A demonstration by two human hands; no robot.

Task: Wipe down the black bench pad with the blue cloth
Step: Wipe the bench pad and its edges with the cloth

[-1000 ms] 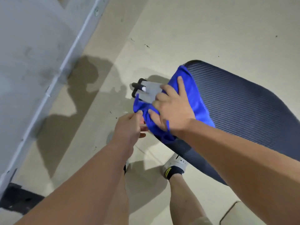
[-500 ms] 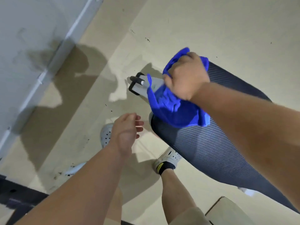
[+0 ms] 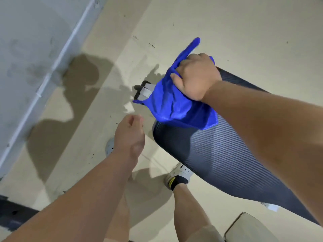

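One blue cloth (image 3: 176,109), one black bench pad (image 3: 218,159), two hands and two shoes are in view.

The right hand (image 3: 195,75) has its grip clamped on the cloth, fingers curled into a fist around a bunched upper part of it. One corner of the cloth sticks up past the knuckles, and the rest hangs down in loose folds over the near end of the pad. Its lower hem lies against the ribbed top of the pad, and another corner points left, in front of the grey and black metal bracket (image 3: 144,92) at the end of the bench.

The pad runs from the upper middle of the view down to the lower right, its rounded end just right of the left hand (image 3: 129,135). That hand holds nothing; its fingers are loosely curled together, apart from both cloth and pad, over the floor (image 3: 244,23).

One white shoe with a dark sock (image 3: 180,173) stands on the floor at the pad's near edge. The other shoe (image 3: 110,147) shows only as a pale sliver behind the left wrist. A pale box-like corner (image 3: 248,229) sits at the lower right; nothing shows what is in it.
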